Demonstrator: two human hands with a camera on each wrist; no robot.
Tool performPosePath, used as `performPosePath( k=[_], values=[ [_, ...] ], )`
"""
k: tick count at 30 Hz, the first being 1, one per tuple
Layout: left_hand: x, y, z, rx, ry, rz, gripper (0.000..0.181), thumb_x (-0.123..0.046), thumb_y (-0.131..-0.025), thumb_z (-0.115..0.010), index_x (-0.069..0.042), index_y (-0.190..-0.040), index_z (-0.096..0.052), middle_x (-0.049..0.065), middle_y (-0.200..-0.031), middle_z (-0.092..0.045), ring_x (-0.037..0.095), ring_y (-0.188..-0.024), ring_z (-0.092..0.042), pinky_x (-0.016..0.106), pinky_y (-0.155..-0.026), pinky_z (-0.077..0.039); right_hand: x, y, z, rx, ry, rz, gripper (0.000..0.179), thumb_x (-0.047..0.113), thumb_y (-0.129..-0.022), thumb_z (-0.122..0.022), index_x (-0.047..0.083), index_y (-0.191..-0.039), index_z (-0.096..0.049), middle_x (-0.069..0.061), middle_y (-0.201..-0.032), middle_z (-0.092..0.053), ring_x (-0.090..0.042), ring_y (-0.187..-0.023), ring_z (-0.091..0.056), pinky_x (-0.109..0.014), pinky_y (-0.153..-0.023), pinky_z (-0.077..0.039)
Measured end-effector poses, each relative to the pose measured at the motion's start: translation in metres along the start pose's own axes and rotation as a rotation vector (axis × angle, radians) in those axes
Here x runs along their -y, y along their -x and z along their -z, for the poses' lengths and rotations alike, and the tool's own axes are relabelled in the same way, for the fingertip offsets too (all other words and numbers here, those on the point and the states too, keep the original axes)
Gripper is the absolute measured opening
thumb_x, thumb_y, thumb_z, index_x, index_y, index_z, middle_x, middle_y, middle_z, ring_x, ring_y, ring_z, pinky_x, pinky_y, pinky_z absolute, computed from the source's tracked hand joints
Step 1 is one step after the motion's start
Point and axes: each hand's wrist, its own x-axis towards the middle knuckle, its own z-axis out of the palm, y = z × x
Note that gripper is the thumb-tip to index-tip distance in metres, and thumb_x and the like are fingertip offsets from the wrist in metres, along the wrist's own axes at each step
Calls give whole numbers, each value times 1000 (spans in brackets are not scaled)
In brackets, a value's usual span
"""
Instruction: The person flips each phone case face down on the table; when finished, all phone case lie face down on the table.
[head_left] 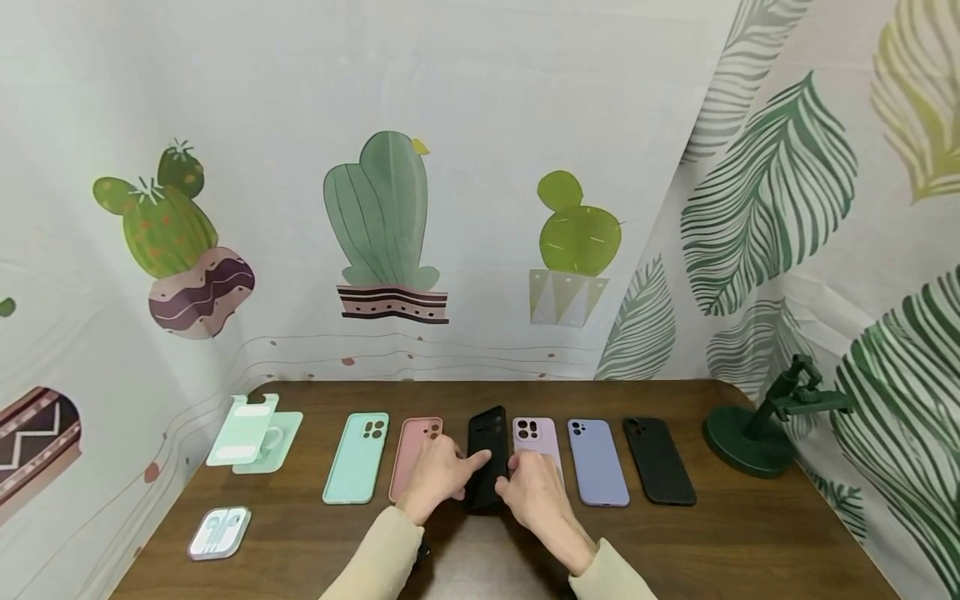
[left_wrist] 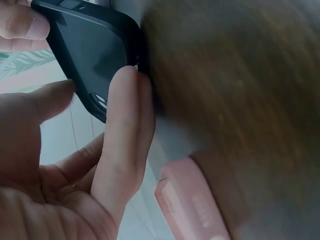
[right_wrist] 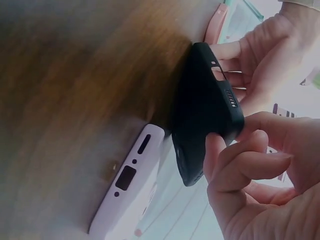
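Both hands hold a black phone case [head_left: 487,437] at the middle of the row, raised and tilted, its far end leaning up. In the left wrist view the case's hollow inside [left_wrist: 90,50] shows. My left hand [head_left: 437,477] grips its left side, thumb on the inner edge and fingers along the outside. Near the bottom right corner, my right hand [head_left: 536,493] pinches the rim; the right wrist view shows the case's back [right_wrist: 197,107] there. A pink phone case [head_left: 414,446] lies partly behind the left hand. Beside the right hand is a lilac phone case [head_left: 546,432].
A mint phone case [head_left: 356,458] lies at the row's left end; a periwinkle case [head_left: 597,462] and another black case [head_left: 660,461] lie to the right. Farther left are a mint folding stand [head_left: 251,433] and boxed earphones [head_left: 219,533]. A dark green stand [head_left: 757,433] occupies the right edge.
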Motion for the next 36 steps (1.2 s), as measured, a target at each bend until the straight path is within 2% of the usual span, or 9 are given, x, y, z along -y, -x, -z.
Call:
performPosePath(
  k=[5, 9, 13, 18, 22, 26, 30, 33, 36],
  values=[
    [-4, 0, 1, 45, 56, 79, 65, -62, -92, -79, -17, -52, -54, -1, -45, -58, 20, -49, -75, 28, -52, -57, 6, 4, 8, -19, -50, 31, 20, 22, -86, -83, 5, -93, -75, 10, -64, -71, -8, -63, -63, -31, -58, -53],
    [-7, 0, 1, 100, 113, 118, 68, -67, -88, -81, -20, -51, -48, -8, -46, -48, 23, -54, -77, 30, -59, -62, 36, 13, 34, -11, -72, 16, 21, 19, -86, -85, 3, -95, -76, 6, -69, -73, -9, -66, -66, -33, -61, -56],
    [-6, -1, 1, 141, 178, 134, 65, -63, -87, -84, -16, -53, -55, -5, -48, -53, 24, -57, -78, 33, -63, -66, 66, 22, 57, 0, -82, -25, 22, 17, -84, -88, 1, -95, -78, 3, -72, -74, -9, -68, -66, -30, -62, -56],
    [-8, -1, 3, 171, 219, 159, 63, -60, -88, -84, -1, -70, -72, 5, -63, -68, 20, -58, -77, 36, -64, -68, 80, 25, 65, 26, -94, -63, 24, 19, -85, -90, 2, -96, -79, 3, -74, -73, -6, -67, -62, -24, -60, -51],
    [-8, -2, 4, 192, 254, 163, 61, -59, -89, -84, -1, -77, -73, 14, -76, -76, 20, -62, -77, 37, -66, -69, 77, 24, 63, 18, -111, -45, 21, 17, -88, -88, 1, -97, -79, 1, -74, -74, -6, -67, -63, -23, -60, -51],
    [-5, -4, 4, 232, 339, 158, 53, -52, -93, -82, -6, -73, -64, 21, -85, -77, 21, -65, -78, 39, -68, -69, 64, 20, 54, -33, -130, 66, 9, 8, -96, -74, 1, -95, -79, -1, -74, -72, -8, -67, -60, -26, -58, -48],
    [-1, -5, 7, 263, 424, 150, 48, -45, -96, -80, 2, -87, -69, 27, -88, -79, 23, -66, -79, 41, -68, -70, 53, 17, 44, -15, -146, 106, 13, 4, -97, -68, 2, -92, -79, -2, -74, -72, -10, -68, -60, -29, -59, -49],
    [2, -5, 10, 270, 467, 146, 49, -40, -98, -79, 9, -100, -74, 25, -86, -80, 21, -65, -79, 40, -67, -69, 36, 10, 26, 43, -125, 82, 11, 8, -96, -72, 7, -87, -79, 0, -75, -73, -9, -68, -62, -28, -59, -50],
    [3, -6, 14, 269, 491, 155, 46, -37, -99, -80, 9, -101, -75, 17, -80, -79, 16, -60, -76, 36, -64, -68, 14, 2, -1, 74, -69, 62, 14, 14, -94, -77, 16, -80, -77, 7, -73, -72, -6, -67, -61, -26, -58, -48]
  ],
)
